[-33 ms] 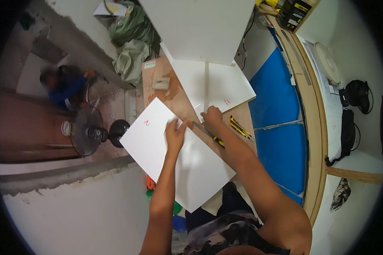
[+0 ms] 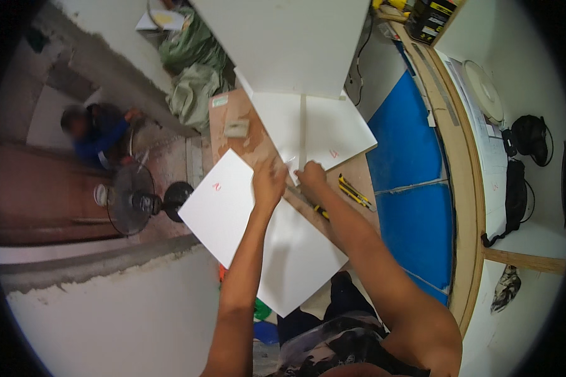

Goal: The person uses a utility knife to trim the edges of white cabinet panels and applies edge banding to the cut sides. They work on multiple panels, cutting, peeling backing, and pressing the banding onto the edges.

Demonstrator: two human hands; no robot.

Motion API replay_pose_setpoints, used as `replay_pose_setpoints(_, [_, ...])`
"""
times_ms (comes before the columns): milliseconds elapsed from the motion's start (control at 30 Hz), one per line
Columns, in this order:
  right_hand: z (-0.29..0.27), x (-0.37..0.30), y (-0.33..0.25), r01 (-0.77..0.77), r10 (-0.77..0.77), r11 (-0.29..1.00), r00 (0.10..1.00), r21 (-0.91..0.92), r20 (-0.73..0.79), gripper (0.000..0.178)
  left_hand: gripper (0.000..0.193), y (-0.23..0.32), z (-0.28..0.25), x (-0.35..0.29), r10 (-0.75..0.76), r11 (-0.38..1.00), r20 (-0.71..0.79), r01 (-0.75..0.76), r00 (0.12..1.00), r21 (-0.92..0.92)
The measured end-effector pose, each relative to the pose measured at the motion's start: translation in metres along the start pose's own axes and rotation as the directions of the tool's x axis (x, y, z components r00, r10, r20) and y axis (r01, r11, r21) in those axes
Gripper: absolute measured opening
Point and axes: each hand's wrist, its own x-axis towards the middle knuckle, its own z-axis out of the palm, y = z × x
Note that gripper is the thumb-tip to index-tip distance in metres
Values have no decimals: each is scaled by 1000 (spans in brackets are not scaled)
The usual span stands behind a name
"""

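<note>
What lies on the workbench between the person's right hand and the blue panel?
In the head view, a yellow-and-black utility knife lies on the brown bench between the right hand and the blue panel.

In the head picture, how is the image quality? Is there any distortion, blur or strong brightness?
Head view: strong fisheye bending, so the long wooden edge curves and the corners are black. The white board under the left hand looks bright, almost washed out. The person in blue at the left is blurred; the right hand is fairly sharp.
</note>
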Motion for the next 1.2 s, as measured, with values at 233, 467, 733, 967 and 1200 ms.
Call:
replay_pose_setpoints(233, [9,11,2,40,-51,981,997,190,49,44,38,211,106,224,633,99,640,-866,435,491])
replay_pose_setpoints(467, [-31,8,-1,-40,-5,938,992,345,130,32,15,252,142,276,318,-211,740,-717,592,664])
replay_pose_setpoints(733, [-17,-25,-13,24,-78,917,990,399,119,37,17,256,153,293,300,-182,671,-650,677,738])
replay_pose_setpoints(967, [9,-123,115,-284,-267,465,858,839,438,13,12,256,148,288,348,-135,684,-688,641,713])
replay_pose_setpoints(1200, [-64,-96,185,-249,-105,335,948,909,299,21,22,266,142,278,281,-64,671,-684,686,726])
